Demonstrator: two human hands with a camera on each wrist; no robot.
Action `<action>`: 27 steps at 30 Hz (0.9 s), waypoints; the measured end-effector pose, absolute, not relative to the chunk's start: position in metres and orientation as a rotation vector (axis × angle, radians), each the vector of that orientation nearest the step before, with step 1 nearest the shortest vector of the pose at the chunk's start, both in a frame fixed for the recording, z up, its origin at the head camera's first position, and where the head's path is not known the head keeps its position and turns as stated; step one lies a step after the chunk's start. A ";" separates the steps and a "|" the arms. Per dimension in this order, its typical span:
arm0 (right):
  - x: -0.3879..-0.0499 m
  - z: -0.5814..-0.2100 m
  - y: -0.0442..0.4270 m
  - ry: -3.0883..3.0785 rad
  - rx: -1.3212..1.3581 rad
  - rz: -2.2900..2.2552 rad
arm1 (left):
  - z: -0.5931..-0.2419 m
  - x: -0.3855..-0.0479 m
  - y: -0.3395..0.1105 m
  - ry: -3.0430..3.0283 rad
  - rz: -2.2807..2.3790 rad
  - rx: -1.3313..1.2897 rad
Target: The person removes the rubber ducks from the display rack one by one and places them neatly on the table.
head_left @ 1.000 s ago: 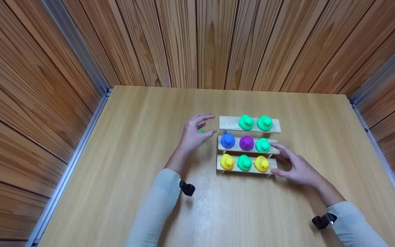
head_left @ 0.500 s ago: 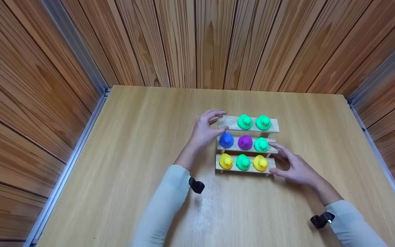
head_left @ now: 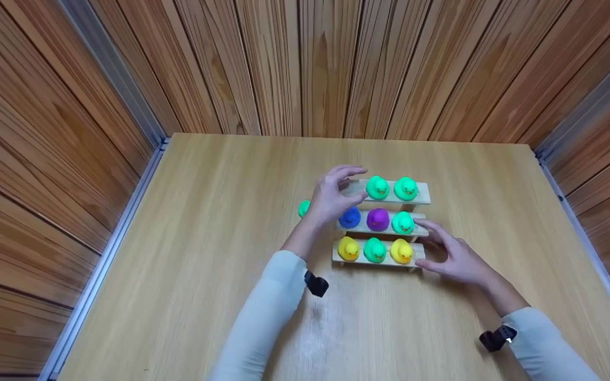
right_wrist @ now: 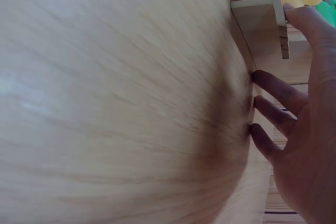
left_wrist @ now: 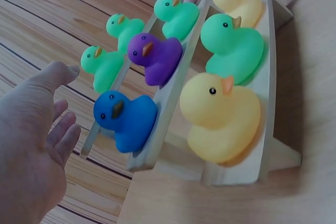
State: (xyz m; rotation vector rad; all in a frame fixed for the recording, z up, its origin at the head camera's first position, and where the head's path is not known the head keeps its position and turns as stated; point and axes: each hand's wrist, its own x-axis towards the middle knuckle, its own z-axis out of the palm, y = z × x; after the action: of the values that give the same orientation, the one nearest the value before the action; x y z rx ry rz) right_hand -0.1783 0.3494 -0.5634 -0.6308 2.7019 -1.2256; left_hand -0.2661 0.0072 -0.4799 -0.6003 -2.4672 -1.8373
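Observation:
A three-step wooden rack (head_left: 419, 229) carries rubber ducks. Green ducks (head_left: 377, 187) sit on its top step, a blue (head_left: 349, 217), a purple (head_left: 377, 219) and a green one on the middle, and two yellow (head_left: 401, 251) with a green between on the bottom. My left hand (head_left: 332, 194) hovers by the top step's left end, thumb and fingers apart, holding nothing; the left wrist view shows its palm (left_wrist: 29, 135) beside the blue duck (left_wrist: 125, 120). At the rack's right end, my right hand (head_left: 458, 260) rests its thumb against the bottom step, other fingertips lower, on the table.
Another green duck (head_left: 303, 208) stands on the table (head_left: 204, 238), partly covered by the left wrist. Wood-panelled walls (head_left: 220, 69) rise behind and on both sides, with metal rails (head_left: 125, 238) along the side edges.
My left hand has moved right and slightly back, from left of the rack to its top step. The green duck beside the rack, lately hidden, shows left of the wrist. My right hand stays put.

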 end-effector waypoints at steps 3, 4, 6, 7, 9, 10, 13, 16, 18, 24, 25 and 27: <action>-0.178 -0.564 0.350 2.709 -0.636 -1.219 | -0.479 -0.266 0.013 -2.478 -1.846 -0.599; -0.178 -0.564 0.350 2.711 -0.635 -1.215 | -0.478 -0.266 0.014 -2.484 -1.846 -0.595; -0.178 -0.564 0.350 2.714 -0.633 -1.209 | -0.477 -0.266 0.018 -2.493 -1.850 -0.587; -0.178 -0.564 0.350 2.714 -0.630 -1.208 | -0.477 -0.266 0.020 -2.500 -1.850 -0.584; -0.178 -0.564 0.350 2.715 -0.626 -1.203 | -0.477 -0.266 0.024 -2.507 -1.850 -0.584; -0.178 -0.564 0.350 2.714 -0.624 -1.200 | -0.477 -0.266 0.026 -2.511 -1.850 -0.584; -0.177 -0.563 0.350 2.712 -0.615 -1.195 | -0.478 -0.266 0.031 -2.523 -1.845 -0.590; -0.178 -0.563 0.349 2.718 -0.620 -1.191 | -0.480 -0.266 0.035 -2.541 -1.821 -0.591; -0.178 -0.563 0.349 2.725 -0.626 -1.192 | -0.481 -0.267 0.037 -2.543 -1.814 -0.598; -0.178 -0.562 0.349 2.731 -0.607 -1.181 | -0.484 -0.267 0.042 -2.547 -1.801 -0.608; -0.177 -0.562 0.349 2.731 -0.602 -1.176 | -0.484 -0.267 0.042 -2.552 -1.797 -0.604; -0.177 -0.562 0.349 2.727 -0.593 -1.170 | -0.485 -0.268 0.044 -2.560 -1.790 -0.599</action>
State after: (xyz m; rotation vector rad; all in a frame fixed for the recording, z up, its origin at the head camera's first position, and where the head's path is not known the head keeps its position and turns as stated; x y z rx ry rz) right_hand -0.1771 0.3494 -0.5617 -0.5932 2.7275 -1.1697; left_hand -0.2676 0.0436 -0.4850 -0.5986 -2.5601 -1.7905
